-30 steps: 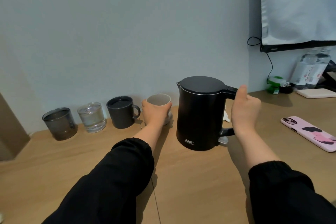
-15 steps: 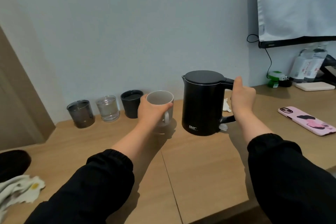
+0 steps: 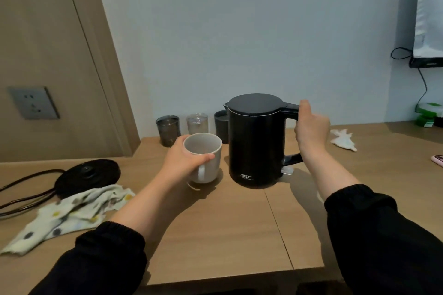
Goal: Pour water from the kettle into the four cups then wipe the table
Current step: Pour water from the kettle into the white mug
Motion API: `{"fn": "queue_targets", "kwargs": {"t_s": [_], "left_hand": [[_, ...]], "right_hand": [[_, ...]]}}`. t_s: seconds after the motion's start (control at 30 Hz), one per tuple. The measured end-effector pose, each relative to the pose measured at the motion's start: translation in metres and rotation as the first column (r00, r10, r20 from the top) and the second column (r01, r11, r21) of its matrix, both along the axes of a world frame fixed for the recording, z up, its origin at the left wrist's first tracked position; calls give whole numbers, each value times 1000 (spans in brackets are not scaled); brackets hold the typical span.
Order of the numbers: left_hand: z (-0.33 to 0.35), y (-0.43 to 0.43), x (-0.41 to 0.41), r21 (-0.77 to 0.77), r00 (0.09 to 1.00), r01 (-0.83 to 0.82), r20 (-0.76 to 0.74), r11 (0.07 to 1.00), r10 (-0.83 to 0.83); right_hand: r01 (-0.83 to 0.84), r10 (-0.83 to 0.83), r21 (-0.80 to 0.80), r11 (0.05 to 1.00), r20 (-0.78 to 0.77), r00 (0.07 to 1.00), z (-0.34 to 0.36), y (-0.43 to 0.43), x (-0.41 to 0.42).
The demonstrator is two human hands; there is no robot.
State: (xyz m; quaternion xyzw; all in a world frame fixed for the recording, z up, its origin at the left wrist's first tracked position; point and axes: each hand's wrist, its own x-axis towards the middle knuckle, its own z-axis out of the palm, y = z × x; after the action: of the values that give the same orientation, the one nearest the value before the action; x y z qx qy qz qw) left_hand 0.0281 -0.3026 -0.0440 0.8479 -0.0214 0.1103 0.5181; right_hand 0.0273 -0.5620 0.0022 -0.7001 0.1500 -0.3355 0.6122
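Observation:
My left hand (image 3: 184,163) grips a white mug (image 3: 203,159) by its body and holds it just above the wooden table (image 3: 227,235); the mug looks empty. Right of it is the black kettle (image 3: 255,141), upright, lid closed, with my right hand (image 3: 310,127) wrapped round its handle. Behind them, by the wall, stand a smoky glass (image 3: 167,130), a clear glass (image 3: 197,123) and a dark mug (image 3: 221,124), partly hidden by the kettle. A spotted cloth (image 3: 69,215) lies at the left.
The kettle's black base (image 3: 87,176) with its cord sits at the left, beside the cloth. A crumpled white tissue (image 3: 343,142) lies right of the kettle. A pink phone (image 3: 438,160) shows at the right edge. A wall socket (image 3: 33,102) is at the left.
My left hand has lifted the white mug from the row and brought it toward me. My right hand has closed round the kettle's handle. My view has swung left, revealing the base and cloth.

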Motion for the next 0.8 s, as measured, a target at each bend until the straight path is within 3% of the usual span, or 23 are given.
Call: {"fn": "queue_targets", "kwargs": {"t_s": [0.23,0.5,0.8], "left_hand": [[-7,59,-16,-4,1000,19,-8,1000,-19],[-15,84,-17,-115,966,234,-83,966,-244],[-34,88,-12,-290,997,65,-13,955,-72]], "right_hand": [[-129,133,-92,987,36,990,9,56,9],[-227,234,-170,959,27,972,33,77,16],[-249,268,-352,902,3,964,51,80,17]]}}
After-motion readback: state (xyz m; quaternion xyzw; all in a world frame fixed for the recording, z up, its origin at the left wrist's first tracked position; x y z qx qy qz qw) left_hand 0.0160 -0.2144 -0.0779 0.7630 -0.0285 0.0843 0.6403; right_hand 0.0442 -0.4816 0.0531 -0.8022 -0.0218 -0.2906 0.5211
